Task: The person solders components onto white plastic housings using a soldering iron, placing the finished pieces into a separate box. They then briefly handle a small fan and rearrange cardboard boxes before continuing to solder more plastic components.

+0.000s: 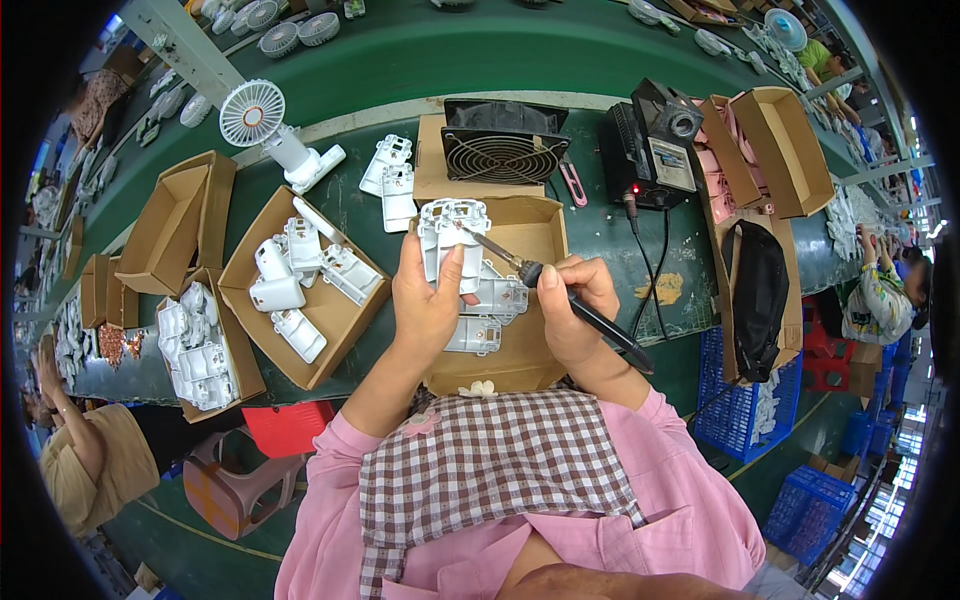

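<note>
The white plastic housing [452, 238] sits upright in your left hand [428, 300], thumb pressed across its front and fingers wrapped behind, so that hand is closed firmly around it. Your right hand [572, 305] is clamped in a pen-like hold on the black-handled soldering iron [560, 295], whose thin metal tip reaches up and to the left and meets the upper part of the housing. The iron's cable runs away from the handle toward your right. Directly beneath both hands is an open cardboard box [530, 345] with more white housings [490, 310] lying in it, just below the one you hold. To the left of your grip lies a second shallow cardboard tray [250, 330] with several white parts, and further left another box packed with them. Just beyond your grip stands a black fan with a wire grille [503, 152], and to the right of it the black soldering station [655, 150] with a small red light. A white handheld fan [270, 130] lies well beyond and to the left, on the green bench [620, 250].
</note>
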### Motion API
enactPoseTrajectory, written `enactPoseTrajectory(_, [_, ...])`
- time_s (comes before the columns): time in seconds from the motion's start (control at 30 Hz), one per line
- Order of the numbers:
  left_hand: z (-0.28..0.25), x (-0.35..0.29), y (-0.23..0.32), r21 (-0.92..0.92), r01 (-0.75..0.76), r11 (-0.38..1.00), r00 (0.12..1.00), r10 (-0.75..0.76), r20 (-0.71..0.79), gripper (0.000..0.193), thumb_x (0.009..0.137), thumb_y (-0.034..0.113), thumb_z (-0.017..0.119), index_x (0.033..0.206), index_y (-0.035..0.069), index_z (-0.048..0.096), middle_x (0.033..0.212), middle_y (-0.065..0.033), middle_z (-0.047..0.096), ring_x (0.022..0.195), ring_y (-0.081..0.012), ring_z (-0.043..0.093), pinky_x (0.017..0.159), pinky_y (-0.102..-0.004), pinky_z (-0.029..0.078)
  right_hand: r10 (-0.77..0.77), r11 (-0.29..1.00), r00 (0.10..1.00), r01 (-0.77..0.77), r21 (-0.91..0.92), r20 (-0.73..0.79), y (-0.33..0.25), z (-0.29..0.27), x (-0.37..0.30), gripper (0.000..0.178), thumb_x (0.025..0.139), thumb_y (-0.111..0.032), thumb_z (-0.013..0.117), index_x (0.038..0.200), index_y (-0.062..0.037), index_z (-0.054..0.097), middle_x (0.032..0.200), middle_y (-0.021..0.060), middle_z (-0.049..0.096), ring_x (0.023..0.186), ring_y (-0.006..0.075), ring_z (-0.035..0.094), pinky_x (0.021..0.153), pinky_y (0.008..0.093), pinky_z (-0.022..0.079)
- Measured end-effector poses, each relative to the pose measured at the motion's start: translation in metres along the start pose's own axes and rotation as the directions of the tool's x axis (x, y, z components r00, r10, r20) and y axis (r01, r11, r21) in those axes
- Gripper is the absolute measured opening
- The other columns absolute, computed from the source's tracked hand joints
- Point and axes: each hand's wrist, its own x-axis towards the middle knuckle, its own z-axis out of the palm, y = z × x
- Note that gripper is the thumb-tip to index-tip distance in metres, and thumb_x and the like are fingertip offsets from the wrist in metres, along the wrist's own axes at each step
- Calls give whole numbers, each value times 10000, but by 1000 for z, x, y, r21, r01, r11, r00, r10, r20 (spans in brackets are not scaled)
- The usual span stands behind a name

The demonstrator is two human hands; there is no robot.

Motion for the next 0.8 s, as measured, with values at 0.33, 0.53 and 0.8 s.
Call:
enactPoseTrajectory(0.33, [0, 0, 1, 3, 4, 1000, 1000, -4, 0, 210, 961, 123, 507, 1135, 16, 460, 926, -79, 606, 644, -106, 593, 472, -232, 507, 62, 996, 997, -59, 72, -53, -2, 0, -2, 159, 873, -37, 625, 852, -25, 468, 709, 55, 573, 598, 63, 479, 548, 215, 403])
enactPoseTrajectory(0.53, [0, -2, 1, 16, 11, 1000, 1000, -11, 18, 208, 958, 109, 504, 1140, 15, 465, 941, -76, 606, 669, -105, 598, 473, -228, 507, 80, 993, 997, -79, 84, -12, -1, -1, -2, 162, 876, -40, 627, 856, -24, 468, 708, 61, 574, 604, 64, 487, 555, 214, 408])
enactPoseTrajectory(0.8, [-1, -3, -1, 58, 25, 998, 999, -26, 32, 209, 955, 100, 506, 1142, 17, 465, 930, -70, 618, 681, -97, 603, 475, -222, 510, 82, 994, 997, -82, 69, -5, -2, -1, -1, 158, 876, -38, 623, 851, -26, 467, 704, 59, 574, 599, 65, 493, 547, 219, 412])
